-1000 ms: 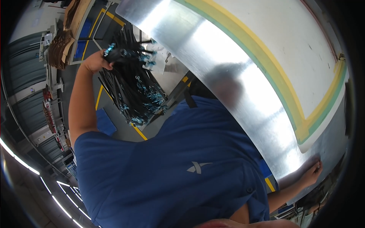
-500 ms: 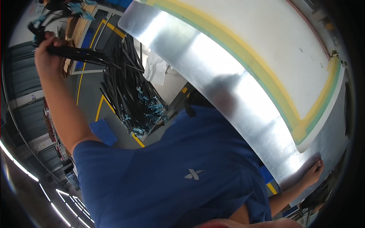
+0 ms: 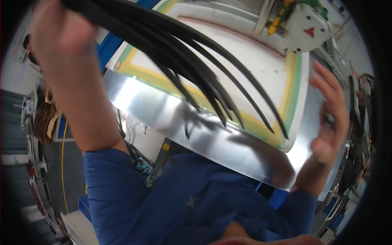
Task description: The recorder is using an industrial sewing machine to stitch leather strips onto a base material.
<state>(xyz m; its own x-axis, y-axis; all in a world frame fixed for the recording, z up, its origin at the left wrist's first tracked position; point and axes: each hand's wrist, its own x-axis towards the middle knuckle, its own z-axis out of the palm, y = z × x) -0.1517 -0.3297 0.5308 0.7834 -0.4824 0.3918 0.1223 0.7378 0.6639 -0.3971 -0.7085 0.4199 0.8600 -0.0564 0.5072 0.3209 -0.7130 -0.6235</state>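
Left hand (image 3: 61,36) raised, grip closed on bundle of black cable ties (image 3: 196,61), strands fanned above steel-edged bench (image 3: 204,134) with white work surface (image 3: 245,69), right hand (image 3: 328,118) open, empty, raised beside bench edge

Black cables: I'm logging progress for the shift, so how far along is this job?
Done: the black cables are gathered in one bundle, up over the table. In hand: the left hand grips them, loose ends hanging above the white mat; the right hand is open, holding nothing. Left: no cable lies on the mat yet.
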